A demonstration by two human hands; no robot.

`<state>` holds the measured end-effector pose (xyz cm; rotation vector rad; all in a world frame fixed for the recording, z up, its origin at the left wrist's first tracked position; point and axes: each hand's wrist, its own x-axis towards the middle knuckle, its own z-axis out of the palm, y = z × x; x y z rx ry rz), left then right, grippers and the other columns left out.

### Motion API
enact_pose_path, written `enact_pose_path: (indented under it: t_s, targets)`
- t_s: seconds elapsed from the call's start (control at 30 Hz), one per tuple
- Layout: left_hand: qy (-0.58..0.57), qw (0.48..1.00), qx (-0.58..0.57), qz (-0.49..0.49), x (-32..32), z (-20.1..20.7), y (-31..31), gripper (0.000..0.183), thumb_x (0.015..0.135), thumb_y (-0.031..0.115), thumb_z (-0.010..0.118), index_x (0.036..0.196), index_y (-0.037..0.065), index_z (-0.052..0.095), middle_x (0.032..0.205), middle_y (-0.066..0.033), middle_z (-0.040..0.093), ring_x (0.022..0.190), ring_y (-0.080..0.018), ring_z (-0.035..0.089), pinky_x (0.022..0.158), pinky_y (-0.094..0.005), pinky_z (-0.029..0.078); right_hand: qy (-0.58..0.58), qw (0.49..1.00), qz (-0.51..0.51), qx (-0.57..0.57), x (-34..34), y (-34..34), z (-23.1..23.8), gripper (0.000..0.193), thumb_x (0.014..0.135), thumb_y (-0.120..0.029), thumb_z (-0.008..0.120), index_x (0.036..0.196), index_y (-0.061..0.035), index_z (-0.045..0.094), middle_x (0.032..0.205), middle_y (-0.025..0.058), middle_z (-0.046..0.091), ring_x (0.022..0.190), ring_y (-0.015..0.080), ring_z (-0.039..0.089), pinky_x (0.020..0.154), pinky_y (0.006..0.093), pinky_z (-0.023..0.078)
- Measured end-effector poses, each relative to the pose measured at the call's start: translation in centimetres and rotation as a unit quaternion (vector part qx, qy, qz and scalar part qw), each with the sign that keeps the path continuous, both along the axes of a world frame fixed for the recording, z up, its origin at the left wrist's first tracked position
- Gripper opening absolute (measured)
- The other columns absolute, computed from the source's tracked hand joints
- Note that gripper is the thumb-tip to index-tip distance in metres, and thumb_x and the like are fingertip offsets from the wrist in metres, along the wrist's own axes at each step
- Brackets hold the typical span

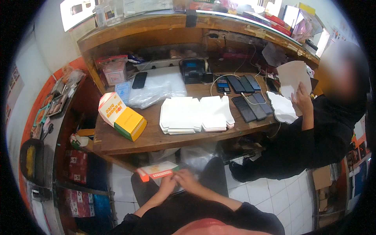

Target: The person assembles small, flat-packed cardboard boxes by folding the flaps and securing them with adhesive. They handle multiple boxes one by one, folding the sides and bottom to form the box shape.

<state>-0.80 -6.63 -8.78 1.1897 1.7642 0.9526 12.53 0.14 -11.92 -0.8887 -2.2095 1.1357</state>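
Over my lap, a small paperboard carton (156, 170) in white, orange-red and green lies on its side. My left hand (167, 185) is closed at its near edge. Close against it, my right hand (186, 181) has its fingers bent onto the carton's right end; the fingertips are partly hidden. On the table's left end stands a folded yellow, white and green carton (124, 117), tilted. Two stacks of flat white carton blanks, a wide one (181, 114) and a narrower one (215, 113), lie along the table's near edge.
Several phones (250, 106) with white cables lie on the wooden table (156, 145). A plastic-wrapped stack (160, 84) bears a black phone (140, 80), beside a black printer-like device (196, 71). At right, a person in black holds a pale flat blank (291, 78).
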Motion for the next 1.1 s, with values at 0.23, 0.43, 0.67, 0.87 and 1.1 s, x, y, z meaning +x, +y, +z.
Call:
enact_pose_path:
  t_s: [0.23,0.43,0.67,0.87,1.1]
  targets:
    - [0.092,0.982,0.032,-0.163,1.8,-1.2,-0.4,0.034,0.082,0.017,0.055,0.112,0.001,0.056,0.109,-0.0242,0.059,0.105,-0.0382,0.056,0.087,-0.0455,0.043,0.007,0.994,0.038,0.099,-1.0,0.4,6.8,0.038,0.082,-0.027,0.062,0.115,-0.0095,0.057,0.113,0.0155,0.055,0.103,0.0357,0.053,0.087,0.043,0.044]
    - [-0.282,0.946,-0.114,-0.117,-1.1,0.4,0.9,0.033,0.093,0.024,0.047,0.114,0.001,0.058,0.105,-0.0159,0.064,0.092,-0.0276,0.063,0.086,-0.039,0.048,-0.077,0.997,-0.028,0.007,0.4,3.4,7.5,0.027,0.09,-0.025,0.052,0.115,-0.0185,0.057,0.099,0.0135,0.064,0.091,0.0336,0.061,0.075,0.0399,0.049]
    - [-0.488,0.871,-0.024,0.047,-4.4,7.0,0.8,0.032,0.095,0.03,0.047,0.107,0.002,0.057,0.1,-0.0133,0.063,0.087,-0.02,0.062,0.079,-0.0332,0.051,-0.007,0.991,0.085,0.104,1.3,5.2,8.2,0.02,0.088,-0.022,0.058,0.106,-0.0162,0.064,0.094,0.0085,0.064,0.085,0.027,0.063,0.072,0.0355,0.05]
    - [-0.47,0.87,-0.017,0.148,-3.7,5.4,1.1,0.019,0.09,0.019,0.052,0.101,0.003,0.056,0.096,-0.0103,0.063,0.086,-0.0182,0.062,0.077,-0.0318,0.051,0.029,0.998,-0.059,0.003,-0.1,4.2,10.7,0.015,0.08,-0.02,0.066,0.087,-0.0069,0.067,0.083,0.0091,0.06,0.077,0.0221,0.059,0.068,0.0323,0.047]
    - [-0.406,0.898,0.017,0.169,-3.3,4.1,2.2,0.016,0.09,0.015,0.05,0.097,0.002,0.058,0.093,-0.0078,0.063,0.081,-0.0151,0.062,0.074,-0.0285,0.05,0.0,0.997,-0.064,-0.041,-0.9,3.5,8.5,0.017,0.081,-0.019,0.066,0.089,-0.0047,0.063,0.081,0.0075,0.056,0.075,0.0196,0.056,0.067,0.0312,0.045]
